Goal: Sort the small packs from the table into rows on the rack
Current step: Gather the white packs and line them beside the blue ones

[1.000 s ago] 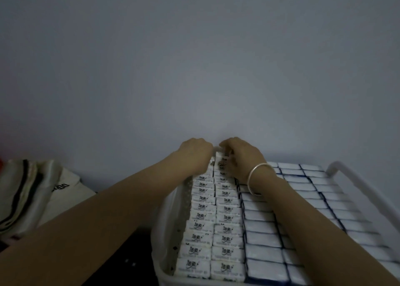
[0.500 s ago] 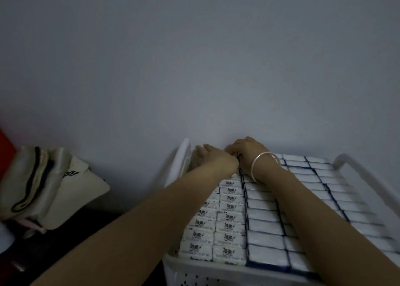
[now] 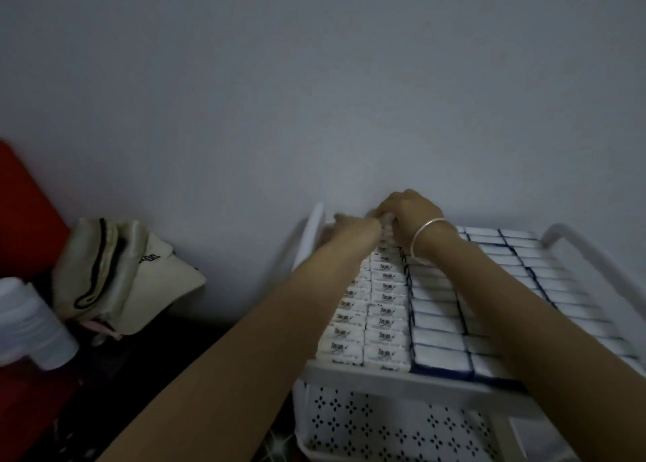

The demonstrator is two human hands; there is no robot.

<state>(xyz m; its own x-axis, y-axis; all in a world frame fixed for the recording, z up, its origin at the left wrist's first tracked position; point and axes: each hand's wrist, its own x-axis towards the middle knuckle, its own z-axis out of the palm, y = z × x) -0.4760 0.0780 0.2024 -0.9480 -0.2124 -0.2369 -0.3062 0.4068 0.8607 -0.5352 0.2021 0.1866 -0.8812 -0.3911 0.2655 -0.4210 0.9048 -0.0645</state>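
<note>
Two hands: the left hand (image 3: pixel 354 231) and right hand (image 3: pixel 407 213) meet at the far left corner of the rack (image 3: pixel 402 383). Their backs face the camera and the fingers curl down out of sight, so I cannot tell whether either grips a pack.
Packs: the small packs (image 3: pixel 386 313) fill the rack's top tier in tight rows from front edge to far edge. Printed ones are on the left, plain blue-edged ones (image 3: pixel 437 329) on the right.
Step, as I judge: seating the last packs at the far end of the left rows.
Risk: the rows touch, so pressing one in could buckle a neighbour upward. Both forearms lie low over the rows and could drag packs when pulled back. The bracelet (image 3: pixel 429 232) might snag a wrapper.
Edges: the wall (image 3: pixel 314 94) stands right behind the far edge, and a raised handle (image 3: pixel 594 252) guards the right edge.
Open room: no gaps between rows, so the likely way out is up and back over the front edge.
Off the rack: a cap (image 3: pixel 115 273) and a white bottle (image 3: pixel 31 325) lie well to the left.
</note>
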